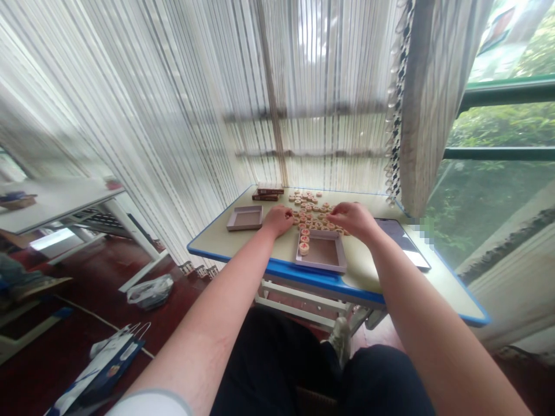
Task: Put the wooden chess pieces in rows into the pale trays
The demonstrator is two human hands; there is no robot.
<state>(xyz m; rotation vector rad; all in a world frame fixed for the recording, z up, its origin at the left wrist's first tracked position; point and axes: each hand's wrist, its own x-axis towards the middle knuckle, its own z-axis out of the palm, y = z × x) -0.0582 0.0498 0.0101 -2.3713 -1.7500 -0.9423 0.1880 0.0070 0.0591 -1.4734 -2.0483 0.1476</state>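
Note:
A loose spread of round wooden Chinese chess pieces [309,206] covers the middle of the table between my hands. At the left side of the spread, my left hand [278,221] has its fingers curled together at the pieces; what they hold, if anything, is too small to make out. From the right, my right hand [350,219] reaches in with thumb and fingers pinched at the edge of the spread, and the fingertips hide anything between them. Just in front lies a shallow open box [325,268], with several red-marked pieces [304,248] in a column along its left side.
Left of my left hand is a second shallow box part [245,227]. Dark flat boxes [269,190] are stacked at the back left. A tablet-like device [401,242] lies beneath my right forearm. String curtains hang behind the table [277,254]; bags [150,290] stand on the floor.

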